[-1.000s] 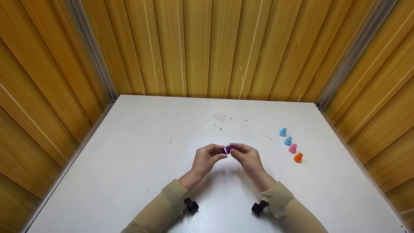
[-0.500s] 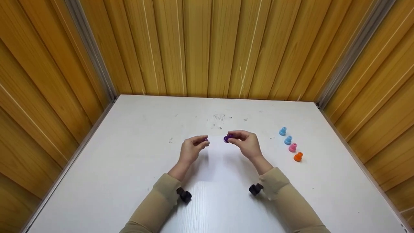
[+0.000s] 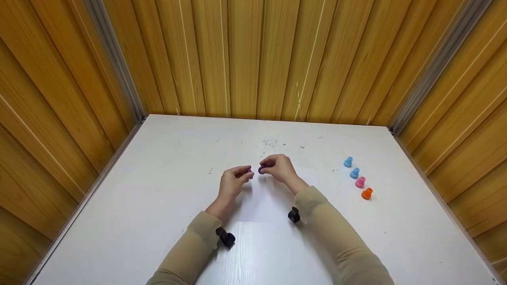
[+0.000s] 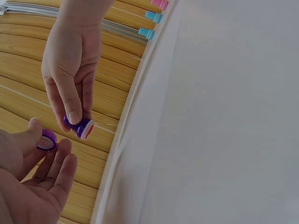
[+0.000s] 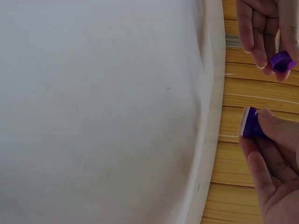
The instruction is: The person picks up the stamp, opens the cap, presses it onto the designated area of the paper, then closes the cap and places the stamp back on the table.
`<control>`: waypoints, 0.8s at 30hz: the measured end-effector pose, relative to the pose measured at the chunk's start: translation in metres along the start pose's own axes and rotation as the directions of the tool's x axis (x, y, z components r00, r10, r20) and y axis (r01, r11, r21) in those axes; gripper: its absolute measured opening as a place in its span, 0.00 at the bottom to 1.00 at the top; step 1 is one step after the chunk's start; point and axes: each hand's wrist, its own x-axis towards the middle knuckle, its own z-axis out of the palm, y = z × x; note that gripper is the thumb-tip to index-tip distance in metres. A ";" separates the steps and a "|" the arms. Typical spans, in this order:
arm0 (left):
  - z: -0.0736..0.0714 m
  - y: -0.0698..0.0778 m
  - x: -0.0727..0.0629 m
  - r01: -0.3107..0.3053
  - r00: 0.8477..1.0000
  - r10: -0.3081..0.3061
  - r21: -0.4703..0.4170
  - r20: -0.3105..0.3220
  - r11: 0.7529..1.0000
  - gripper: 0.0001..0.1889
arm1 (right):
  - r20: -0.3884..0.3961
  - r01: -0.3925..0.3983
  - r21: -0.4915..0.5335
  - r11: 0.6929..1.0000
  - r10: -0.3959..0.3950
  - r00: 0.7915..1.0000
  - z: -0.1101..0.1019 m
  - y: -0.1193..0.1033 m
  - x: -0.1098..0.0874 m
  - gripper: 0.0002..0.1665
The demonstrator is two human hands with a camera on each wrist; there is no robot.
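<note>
My left hand pinches a small purple stamp cap between thumb and fingers; its end bears a pale label with lettering. My right hand grips the purple stamp by its handle. A white band rings the stamp's end, and in the left wrist view its face looks red. Cap and stamp are apart, held a short distance from each other above a sheet of white paper.
To the right, several capped stamps stand in a slanting row: two light blue stamps, a pink stamp and an orange stamp. Wood-patterned walls enclose the white table at the back and sides.
The cap has come off the purple stamp as my hands drew apart. Since then my right hand has moved left with the stamp, nearer to my left hand, which has stayed nearly still.
</note>
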 end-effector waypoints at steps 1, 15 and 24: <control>0.000 0.000 0.000 -0.008 1.000 0.008 0.007 0.001 1.000 0.16 | 0.012 -0.004 -0.013 1.000 0.004 1.000 0.002 0.000 0.002 0.14; 0.001 -0.003 0.001 0.010 1.000 -0.010 0.031 0.008 0.999 0.16 | 0.085 0.021 -0.162 0.987 -0.007 0.996 0.026 0.002 0.007 0.11; 0.000 -0.002 0.000 0.025 1.000 -0.026 0.052 0.012 0.998 0.17 | 0.070 0.028 -0.166 0.986 -0.017 0.997 0.027 0.000 0.005 0.11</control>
